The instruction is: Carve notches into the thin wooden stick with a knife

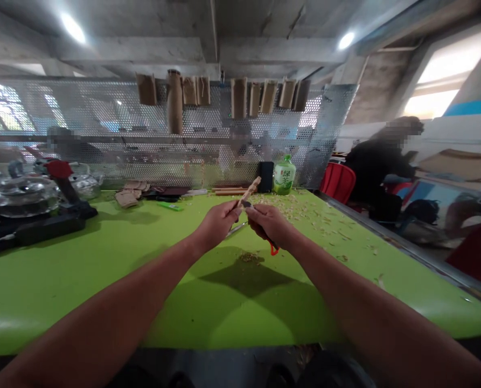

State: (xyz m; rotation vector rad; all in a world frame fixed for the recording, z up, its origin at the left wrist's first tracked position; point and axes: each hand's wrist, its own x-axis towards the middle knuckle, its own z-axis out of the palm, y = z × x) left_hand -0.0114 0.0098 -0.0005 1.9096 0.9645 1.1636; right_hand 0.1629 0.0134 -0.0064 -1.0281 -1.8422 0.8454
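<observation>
Left hand (220,220): grip pinches the wooden stick (250,191) above the worktop (103,269). Right hand (269,223): grip wraps a red-handled knife (273,248), blade against the stick. Shallow strokes directed away from the fingers seem advisable.

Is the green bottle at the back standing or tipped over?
Upright: the bottle stands on its base on the table, cap uppermost.

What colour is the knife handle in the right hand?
Red: the knife handle pokes out below the right hand, head view.
</observation>
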